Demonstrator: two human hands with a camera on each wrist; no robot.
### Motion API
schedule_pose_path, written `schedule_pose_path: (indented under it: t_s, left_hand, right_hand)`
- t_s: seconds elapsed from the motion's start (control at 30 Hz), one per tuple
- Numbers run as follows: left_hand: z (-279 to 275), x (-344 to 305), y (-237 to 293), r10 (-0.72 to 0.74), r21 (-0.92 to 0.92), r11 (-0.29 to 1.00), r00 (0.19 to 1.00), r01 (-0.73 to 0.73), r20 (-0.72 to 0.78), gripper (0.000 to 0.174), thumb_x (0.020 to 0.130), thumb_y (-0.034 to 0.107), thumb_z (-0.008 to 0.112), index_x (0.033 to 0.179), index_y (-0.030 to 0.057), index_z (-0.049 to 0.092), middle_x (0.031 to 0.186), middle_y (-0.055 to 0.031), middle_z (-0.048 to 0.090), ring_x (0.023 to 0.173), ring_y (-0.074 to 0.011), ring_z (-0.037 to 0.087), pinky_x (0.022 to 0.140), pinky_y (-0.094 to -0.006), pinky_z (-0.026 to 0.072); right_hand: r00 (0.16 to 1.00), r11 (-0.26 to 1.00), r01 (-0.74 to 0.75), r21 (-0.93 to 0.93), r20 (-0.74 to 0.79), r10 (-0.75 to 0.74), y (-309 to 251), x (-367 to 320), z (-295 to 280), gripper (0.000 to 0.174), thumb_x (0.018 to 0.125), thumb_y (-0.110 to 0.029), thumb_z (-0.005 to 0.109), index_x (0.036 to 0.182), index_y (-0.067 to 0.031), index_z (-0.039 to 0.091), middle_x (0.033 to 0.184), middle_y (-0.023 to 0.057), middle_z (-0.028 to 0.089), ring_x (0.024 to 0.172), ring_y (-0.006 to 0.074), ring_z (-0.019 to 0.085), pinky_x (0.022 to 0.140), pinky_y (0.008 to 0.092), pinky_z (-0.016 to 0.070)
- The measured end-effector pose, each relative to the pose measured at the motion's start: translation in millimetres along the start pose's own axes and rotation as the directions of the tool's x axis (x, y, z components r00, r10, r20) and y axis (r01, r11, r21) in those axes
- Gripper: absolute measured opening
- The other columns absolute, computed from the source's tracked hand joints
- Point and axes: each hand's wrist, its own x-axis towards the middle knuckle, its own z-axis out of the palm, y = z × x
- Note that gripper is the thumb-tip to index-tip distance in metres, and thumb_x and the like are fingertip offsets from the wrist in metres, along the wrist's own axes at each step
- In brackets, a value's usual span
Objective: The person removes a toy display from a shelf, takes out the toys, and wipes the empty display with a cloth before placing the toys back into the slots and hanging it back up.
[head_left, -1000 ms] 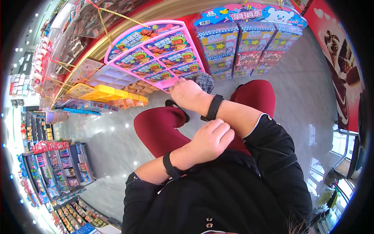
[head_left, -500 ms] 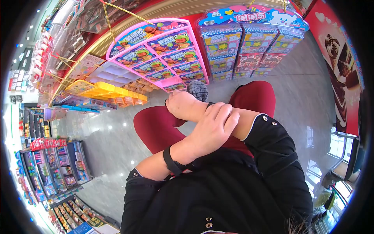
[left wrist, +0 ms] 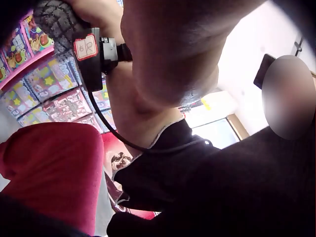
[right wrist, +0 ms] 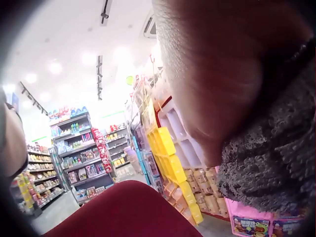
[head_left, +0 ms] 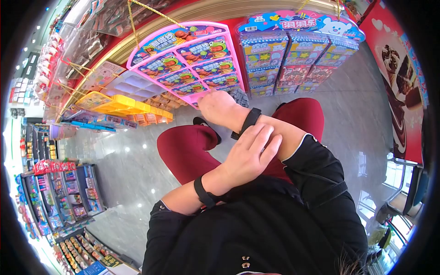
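Observation:
My right hand (head_left: 222, 109) holds a bunched dark grey checked cloth (head_left: 239, 97) at the lower end of a pink hanging display (head_left: 242, 68) of boxed sweets. The cloth (right wrist: 271, 163) looks thick and textured in the right wrist view, tucked against the curled palm. Part of it is hidden behind the hand. My left hand (head_left: 247, 153) rests on the right forearm just behind the black wristband (head_left: 250, 123), its fingers loosely bent and holding nothing. In the left wrist view the cloth (left wrist: 57, 24) shows beyond the right wrist.
A blue-topped display (head_left: 300, 55) of carded packs hangs to the right of the pink one. Yellow trays (head_left: 128, 107) stand left. My bent knees (head_left: 188, 146) in red trousers lie below the hands. Shelves (head_left: 64, 197) are at far left, and a red dessert poster (head_left: 398, 82) at right.
The right hand and cloth dipped toward me, then rose back toward the pink display. The left hand went from loosely curled to lying on the right wrist, then the forearm.

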Motion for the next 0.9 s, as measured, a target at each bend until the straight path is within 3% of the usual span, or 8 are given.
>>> schedule_pose_path:
  t_s: [0.1,0.17,0.2,0.4,0.7,0.77,0.8,0.9]
  left_hand:
    - [1,0,-2,0.016,0.010,1.000,1.000,-0.016,0.009,0.034,0.072,0.004,0.067,0.106,-0.0007,0.064,0.107,-0.0174,0.058,0.102,-0.0340,0.059,0.085,-0.0411,0.0533]
    - [1,-3,-1,0.043,0.021,0.999,0.999,-0.043,-0.013,0.033,0.071,0.004,0.067,0.104,-0.0017,0.064,0.106,-0.0166,0.059,0.102,-0.0330,0.060,0.086,-0.0395,0.0533]
    - [0,-5,-1,0.044,0.024,0.999,0.999,-0.044,-0.012,0.033,0.071,0.004,0.067,0.104,-0.0017,0.064,0.106,-0.0166,0.059,0.102,-0.0330,0.060,0.086,-0.0395,0.0533]
    - [-2,-18,-2,0.103,-0.010,0.995,0.994,-0.103,-0.044,0.030,0.071,0.002,0.068,0.100,-0.0048,0.066,0.100,-0.0146,0.061,0.097,-0.0304,0.062,0.083,-0.0388,0.0541]
    - [-4,-36,0,0.165,-0.148,0.979,0.975,-0.143,0.148,0.032,0.072,0.005,0.071,0.103,-0.0030,0.067,0.101,-0.0146,0.062,0.099,-0.0306,0.063,0.081,-0.0397,0.0549]
    - [-8,-29,1,0.165,-0.062,0.985,0.986,-0.163,0.021,0.033,0.078,0.015,0.073,0.106,-0.0007,0.067,0.110,-0.0157,0.064,0.106,-0.0311,0.061,0.090,-0.0433,0.0507]
    - [-12,-22,3,0.166,-0.059,0.985,0.986,-0.164,0.020,0.033,0.078,0.015,0.073,0.106,-0.0007,0.067,0.110,-0.0157,0.064,0.106,-0.0311,0.061,0.090,-0.0433,0.0507]
    - [-14,-9,8,0.012,0.135,0.991,0.998,-0.020,0.058,0.039,0.085,0.030,0.069,0.112,0.0023,0.067,0.128,-0.0133,0.061,0.119,-0.0284,0.054,0.106,-0.0447,0.0355]
  right_hand:
    - [0.998,0.998,-0.060,0.005,0.009,0.060,3,5,2,0.022,0.084,-0.019,0.057,0.091,-0.0008,0.066,0.082,0.0180,0.070,0.078,0.0331,0.069,0.069,0.0434,0.0555]
    - [0.980,0.992,-0.115,0.060,-0.155,0.123,5,8,6,0.019,0.081,-0.016,0.058,0.088,-0.0020,0.069,0.083,0.0179,0.070,0.077,0.0326,0.070,0.068,0.0436,0.0559]
    - [0.980,0.992,-0.114,0.060,-0.158,0.122,4,9,0,0.019,0.081,-0.016,0.058,0.088,-0.0020,0.069,0.083,0.0179,0.070,0.077,0.0326,0.070,0.068,0.0436,0.0559]
    - [0.962,0.942,-0.262,0.212,-0.021,0.272,8,9,-41,0.037,0.086,-0.035,0.061,0.097,0.0002,0.064,0.086,0.0204,0.068,0.086,0.0375,0.068,0.075,0.0472,0.0545]
    - [0.919,0.897,-0.271,0.348,-0.183,0.349,18,5,-49,0.041,0.085,-0.039,0.062,0.095,0.0009,0.066,0.081,0.0225,0.068,0.082,0.0372,0.068,0.075,0.0481,0.0535]
    - [0.922,0.898,-0.280,0.338,-0.166,0.350,15,3,-55,0.040,0.085,-0.038,0.063,0.096,0.0006,0.064,0.083,0.0216,0.068,0.082,0.0372,0.068,0.074,0.0476,0.0539]
    - [0.922,0.899,-0.278,0.338,-0.168,0.348,12,3,-55,0.040,0.085,-0.038,0.063,0.096,0.0006,0.064,0.083,0.0216,0.068,0.082,0.0372,0.068,0.074,0.0476,0.0539]
    - [0.924,0.935,-0.257,0.246,-0.220,0.312,7,1,-54,0.038,0.085,-0.036,0.063,0.098,0.0001,0.063,0.086,0.0198,0.068,0.084,0.0362,0.068,0.075,0.0461,0.0547]
